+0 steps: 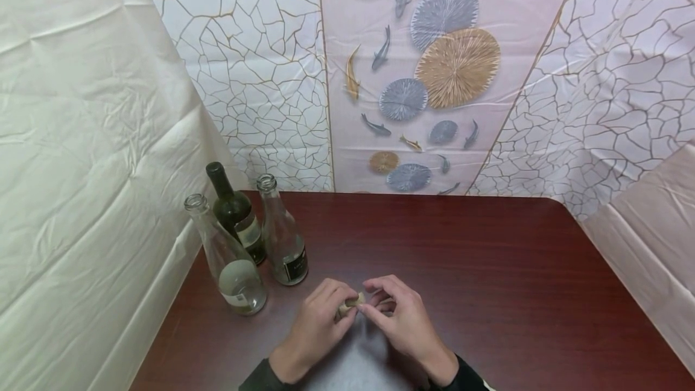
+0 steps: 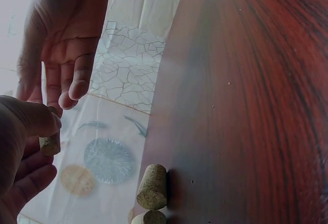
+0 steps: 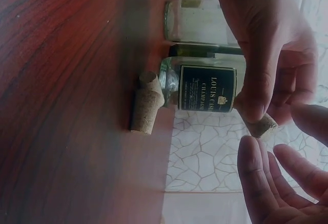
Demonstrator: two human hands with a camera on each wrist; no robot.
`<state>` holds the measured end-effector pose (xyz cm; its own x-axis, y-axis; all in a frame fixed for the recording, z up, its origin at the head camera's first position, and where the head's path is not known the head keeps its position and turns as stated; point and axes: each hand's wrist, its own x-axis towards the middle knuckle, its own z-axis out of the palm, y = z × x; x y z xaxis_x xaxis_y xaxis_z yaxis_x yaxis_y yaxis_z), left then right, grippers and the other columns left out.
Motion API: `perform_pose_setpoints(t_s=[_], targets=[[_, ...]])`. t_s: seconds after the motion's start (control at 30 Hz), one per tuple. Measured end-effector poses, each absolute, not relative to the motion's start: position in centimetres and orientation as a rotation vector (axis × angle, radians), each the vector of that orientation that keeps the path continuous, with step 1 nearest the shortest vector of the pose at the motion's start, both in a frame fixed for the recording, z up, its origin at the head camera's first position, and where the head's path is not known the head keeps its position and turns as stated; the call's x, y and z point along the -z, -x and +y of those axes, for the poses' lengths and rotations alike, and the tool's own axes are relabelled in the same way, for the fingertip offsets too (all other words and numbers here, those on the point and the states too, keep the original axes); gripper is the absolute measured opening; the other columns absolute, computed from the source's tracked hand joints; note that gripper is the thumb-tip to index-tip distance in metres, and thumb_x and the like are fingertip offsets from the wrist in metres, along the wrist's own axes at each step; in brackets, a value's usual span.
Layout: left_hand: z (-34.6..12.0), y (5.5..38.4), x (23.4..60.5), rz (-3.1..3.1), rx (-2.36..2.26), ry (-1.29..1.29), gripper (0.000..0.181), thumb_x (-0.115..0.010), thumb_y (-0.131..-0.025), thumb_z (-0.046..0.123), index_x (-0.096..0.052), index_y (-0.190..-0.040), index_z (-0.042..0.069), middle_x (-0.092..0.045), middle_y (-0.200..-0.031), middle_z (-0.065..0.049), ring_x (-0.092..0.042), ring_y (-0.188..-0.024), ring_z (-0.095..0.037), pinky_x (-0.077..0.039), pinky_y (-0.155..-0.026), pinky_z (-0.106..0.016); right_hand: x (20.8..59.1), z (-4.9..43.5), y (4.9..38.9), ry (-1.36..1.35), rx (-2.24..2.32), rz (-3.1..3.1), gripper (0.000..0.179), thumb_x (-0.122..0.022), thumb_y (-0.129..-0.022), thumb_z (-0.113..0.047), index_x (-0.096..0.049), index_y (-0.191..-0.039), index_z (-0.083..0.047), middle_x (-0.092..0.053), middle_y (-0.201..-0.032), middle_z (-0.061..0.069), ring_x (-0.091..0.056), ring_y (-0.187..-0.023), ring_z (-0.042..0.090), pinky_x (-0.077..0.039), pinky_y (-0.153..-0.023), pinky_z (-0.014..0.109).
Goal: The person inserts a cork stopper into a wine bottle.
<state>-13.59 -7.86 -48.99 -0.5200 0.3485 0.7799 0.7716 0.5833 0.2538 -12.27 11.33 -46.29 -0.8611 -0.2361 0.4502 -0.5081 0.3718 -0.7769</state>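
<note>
My left hand [image 1: 324,314] pinches a cork [image 2: 50,144] between thumb and fingers, above the table. In the right wrist view that cork [image 3: 264,126] sticks out from under the left thumb. My right hand [image 1: 400,317] is close beside it, fingers loosely bent, their tips near the cork's free end but not closed round it. Below the hands, one cork [image 2: 154,185] stands on the table beside another cork [image 2: 148,218]. In the right wrist view these standing corks [image 3: 146,110] appear sideways; the hands mostly cover them in the head view.
At the left stand a clear bottle with a pale label [image 1: 239,285], a dark green bottle [image 1: 234,210] and a clear bottle with a black label [image 1: 283,240], close together. The reddish-brown table [image 1: 488,270] runs back to a patterned cloth [image 1: 380,155]; pale cloth [image 1: 98,168] hangs at the left.
</note>
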Motion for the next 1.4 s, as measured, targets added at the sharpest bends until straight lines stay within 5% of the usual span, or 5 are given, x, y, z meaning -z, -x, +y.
perform_pose_setpoints(t_s=[0.27,0.9,1.4], targets=[[-7.7,13.3,48.5,-2.087,0.727,0.946,0.029,-0.08,-0.07,0.009,-0.067,-0.095,0.012,-0.063,-0.098,0.005,-0.058,-0.091,-0.009,-0.054,-0.078,-0.022,46.5,11.3,12.1,-0.646,-1.563,-2.399,0.031,-0.079,-0.081,-0.024,-0.067,-0.109,-0.019,-0.066,-0.1,0.0,-0.066,-0.079,0.01,-0.06,-0.066,0.028],[-7.5,13.1,48.5,-2.058,0.713,0.977,0.024,-0.078,-0.074,0.009,-0.067,-0.095,0.013,-0.063,-0.097,0.005,-0.057,-0.089,-0.008,-0.053,-0.075,-0.021,46.7,10.5,11.9,-0.526,-1.691,-2.425,0.028,-0.078,-0.077,0.0,-0.068,-0.099,-0.014,-0.068,-0.096,0.002,-0.067,-0.08,0.015,-0.06,-0.067,0.027],[-7.9,13.4,47.9,-2.059,0.876,0.939,0.031,-0.083,-0.07,0.01,-0.067,-0.096,0.012,-0.064,-0.096,0.005,-0.059,-0.09,-0.008,-0.054,-0.078,-0.022,46.8,10.8,11.9,-0.403,-1.81,-2.413,0.02,-0.077,-0.081,-0.005,-0.069,-0.098,-0.01,-0.07,-0.095,0.004,-0.068,-0.083,0.019,-0.06,-0.068,0.029]])
